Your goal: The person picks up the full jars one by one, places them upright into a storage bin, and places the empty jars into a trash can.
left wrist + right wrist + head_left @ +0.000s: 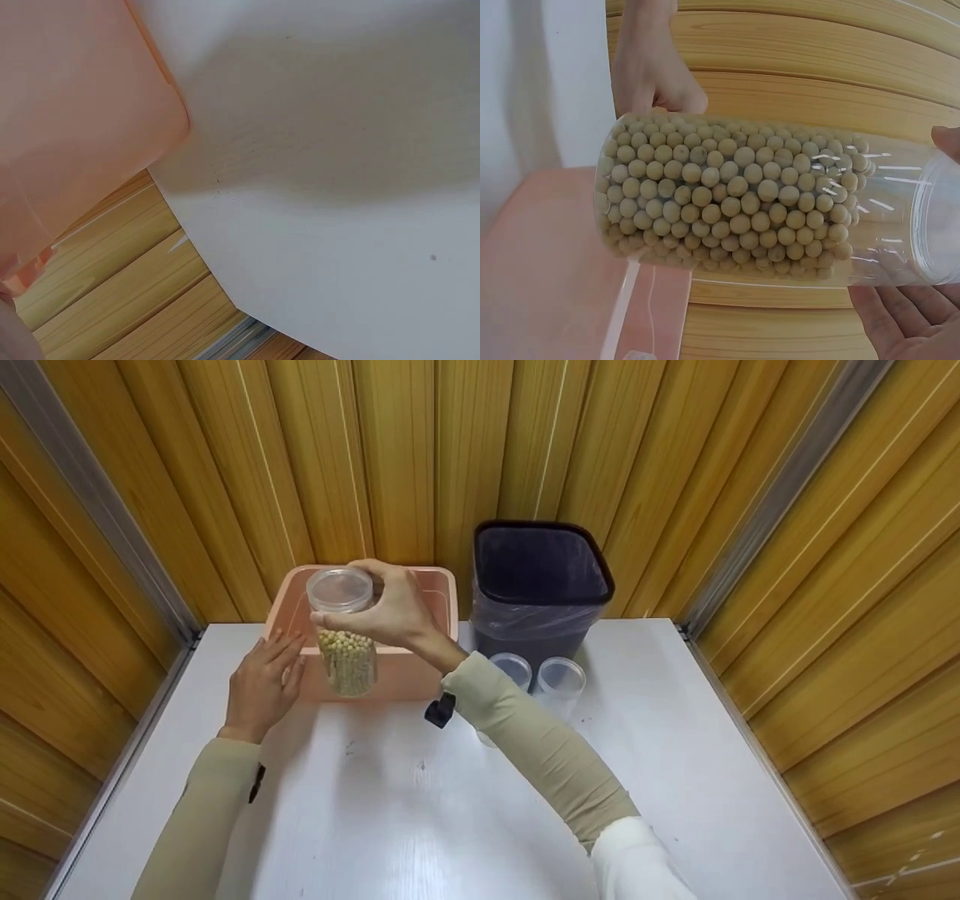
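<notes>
A clear plastic jar point(352, 664) of round tan beans point(727, 195) is upright in the head view, with a clear lid point(340, 589) on. My right hand point(397, 607) grips it near the top, thumb on the near side, and holds it above the front rim of a pink plastic bin point(390, 675). At the bin's front left corner is my left hand point(262, 686). Its fingers reach over the rim while the thumb lies outside, holding the edge. Only a sliver of that hand point(15, 334) shows in the left wrist view.
A dark trash bin point(540, 607) with a clear liner stands right of the pink bin. In front of it are two clear jars point(561, 679) point(511, 667), partly hidden by my right forearm. Wood-patterned walls point(465, 450) enclose the white table point(420, 810).
</notes>
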Action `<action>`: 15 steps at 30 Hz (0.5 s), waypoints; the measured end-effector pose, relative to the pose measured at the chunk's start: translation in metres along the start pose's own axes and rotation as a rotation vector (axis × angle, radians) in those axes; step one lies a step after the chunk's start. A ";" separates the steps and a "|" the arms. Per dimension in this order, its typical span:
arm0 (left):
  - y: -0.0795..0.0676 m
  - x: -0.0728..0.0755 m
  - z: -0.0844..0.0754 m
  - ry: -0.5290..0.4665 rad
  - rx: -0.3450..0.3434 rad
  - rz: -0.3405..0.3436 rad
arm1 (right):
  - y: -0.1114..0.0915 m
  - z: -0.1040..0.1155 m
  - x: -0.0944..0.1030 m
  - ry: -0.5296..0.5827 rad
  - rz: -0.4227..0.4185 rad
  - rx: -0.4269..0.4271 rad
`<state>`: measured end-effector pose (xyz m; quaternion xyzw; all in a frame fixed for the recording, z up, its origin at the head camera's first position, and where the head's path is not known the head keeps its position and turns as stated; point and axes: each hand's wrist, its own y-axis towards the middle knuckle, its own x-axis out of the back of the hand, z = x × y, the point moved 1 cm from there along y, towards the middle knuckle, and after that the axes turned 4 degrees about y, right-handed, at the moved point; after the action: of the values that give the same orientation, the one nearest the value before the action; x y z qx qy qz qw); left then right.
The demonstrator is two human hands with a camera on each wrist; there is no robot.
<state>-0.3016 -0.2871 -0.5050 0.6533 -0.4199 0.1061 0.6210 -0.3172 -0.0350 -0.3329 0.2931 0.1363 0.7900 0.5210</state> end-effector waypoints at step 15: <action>0.001 0.003 -0.003 0.005 0.006 0.014 | 0.041 -0.008 0.001 -0.089 -0.084 -0.110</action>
<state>-0.2991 -0.2856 -0.5014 0.6520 -0.4226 0.1134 0.6192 -0.3533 -0.0509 -0.3176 0.2929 0.0818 0.7598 0.5746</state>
